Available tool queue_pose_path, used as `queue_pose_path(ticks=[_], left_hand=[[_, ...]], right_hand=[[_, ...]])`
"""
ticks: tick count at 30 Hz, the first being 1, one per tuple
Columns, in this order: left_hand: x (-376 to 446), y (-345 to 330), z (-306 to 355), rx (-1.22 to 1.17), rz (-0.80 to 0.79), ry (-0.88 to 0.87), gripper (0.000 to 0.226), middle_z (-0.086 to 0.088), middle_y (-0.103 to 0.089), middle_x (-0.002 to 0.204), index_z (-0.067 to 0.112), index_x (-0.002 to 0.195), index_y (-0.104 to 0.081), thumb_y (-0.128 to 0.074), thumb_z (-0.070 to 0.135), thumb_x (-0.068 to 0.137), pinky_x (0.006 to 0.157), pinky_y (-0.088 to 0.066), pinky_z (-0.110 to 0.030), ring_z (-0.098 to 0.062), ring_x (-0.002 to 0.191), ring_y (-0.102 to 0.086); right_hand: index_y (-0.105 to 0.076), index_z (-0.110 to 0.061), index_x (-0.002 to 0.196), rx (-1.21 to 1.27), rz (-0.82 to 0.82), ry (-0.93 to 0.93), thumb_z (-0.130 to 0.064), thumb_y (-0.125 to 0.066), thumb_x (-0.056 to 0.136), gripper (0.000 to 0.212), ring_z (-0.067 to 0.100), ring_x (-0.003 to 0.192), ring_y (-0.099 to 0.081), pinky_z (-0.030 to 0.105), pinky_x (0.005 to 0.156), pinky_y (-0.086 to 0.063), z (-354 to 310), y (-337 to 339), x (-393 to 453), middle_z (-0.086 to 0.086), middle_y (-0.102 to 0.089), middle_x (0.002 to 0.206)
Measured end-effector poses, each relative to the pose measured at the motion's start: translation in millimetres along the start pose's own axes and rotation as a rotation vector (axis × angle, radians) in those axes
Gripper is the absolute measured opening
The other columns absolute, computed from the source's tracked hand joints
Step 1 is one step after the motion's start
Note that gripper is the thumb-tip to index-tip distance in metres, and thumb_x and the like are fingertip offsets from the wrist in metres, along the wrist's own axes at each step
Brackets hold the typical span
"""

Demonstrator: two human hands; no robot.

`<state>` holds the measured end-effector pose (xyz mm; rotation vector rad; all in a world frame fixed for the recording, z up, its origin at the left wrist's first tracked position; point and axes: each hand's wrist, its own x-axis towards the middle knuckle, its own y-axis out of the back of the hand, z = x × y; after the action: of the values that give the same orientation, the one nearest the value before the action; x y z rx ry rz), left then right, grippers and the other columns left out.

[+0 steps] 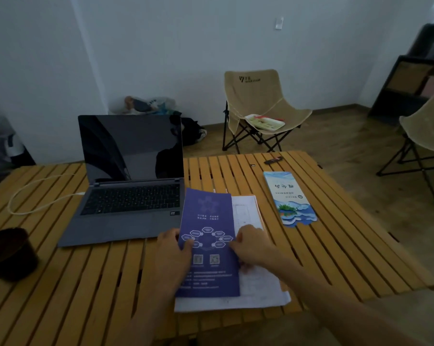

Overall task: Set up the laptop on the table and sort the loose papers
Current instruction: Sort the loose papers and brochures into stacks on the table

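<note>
Both hands hold the purple leaflet (207,236) over the white papers (258,285): left hand (172,255) pinches its left edge, right hand (252,245) its right. The open laptop (128,181) stands just left on the table (335,245).

On the tabletop (335,245) the laptop (128,181) sits at ten o'clock, the paper stack (251,290) at centre, a leaflet (289,197) at two o'clock, a cup (10,253) at nine o'clock

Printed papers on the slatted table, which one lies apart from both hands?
The light blue wave-patterned leaflet, lying alone right of the stack; the purple brochure is held by both hands.
</note>
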<state>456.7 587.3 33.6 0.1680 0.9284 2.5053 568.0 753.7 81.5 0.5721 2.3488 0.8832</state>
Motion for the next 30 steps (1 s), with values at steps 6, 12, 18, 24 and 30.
queue_pose_path(ticks=[6,12,18,24,30], left_hand=[[5,-6,6,0.070,0.061,0.017,0.026,-0.001,-0.054,0.118,0.021,0.112,-0.048,-0.051,0.043,0.098,0.060,-0.050,-0.021,-0.011,0.085,-0.062],[2,-10,16,0.066,0.132,0.070,0.026,-0.006,-0.045,0.127,0.015,0.115,-0.046,-0.052,0.035,0.099,0.057,-0.043,-0.015,-0.014,0.095,-0.057],[2,-19,16,0.038,0.096,0.074,0.031,-0.006,-0.041,0.133,0.013,0.125,-0.045,-0.050,0.031,0.101,0.048,-0.033,-0.010,-0.007,0.093,-0.046],[-3,-15,16,-0.013,0.071,0.073,0.033,-0.008,-0.041,0.136,0.012,0.128,-0.046,-0.050,0.031,0.101,0.051,-0.033,-0.009,-0.008,0.096,-0.047],[-1,-4,17,-0.175,0.092,0.059,0.032,-0.010,-0.062,0.112,0.014,0.111,-0.055,-0.038,0.040,0.103,0.069,-0.054,-0.031,-0.019,0.090,-0.064]], right_hand=[[-0.055,-0.014,0.108,-0.205,0.483,-0.116,-0.029,-0.057,0.094,0.020,0.021,0.097,-0.060,0.042,0.084,-0.057,40,51,50,0.006,-0.062,0.105],[-0.049,-0.015,0.119,-0.191,0.480,-0.404,-0.097,-0.062,0.037,0.117,0.036,0.113,-0.056,0.053,0.095,-0.050,138,98,130,0.015,-0.058,0.119],[-0.054,-0.011,0.114,-0.213,0.476,-0.336,-0.058,-0.086,0.062,0.077,0.029,0.102,-0.059,0.038,0.083,-0.052,111,113,111,0.011,-0.060,0.110],[-0.060,-0.006,0.119,0.390,0.551,-0.134,-0.007,-0.061,0.092,0.028,0.023,0.081,-0.063,0.026,0.056,-0.048,95,128,85,0.016,-0.069,0.110],[-0.057,-0.013,0.123,0.814,0.248,0.039,-0.017,-0.054,0.101,0.023,0.032,0.072,-0.074,0.033,0.047,-0.053,27,67,-2,0.014,-0.074,0.102]])
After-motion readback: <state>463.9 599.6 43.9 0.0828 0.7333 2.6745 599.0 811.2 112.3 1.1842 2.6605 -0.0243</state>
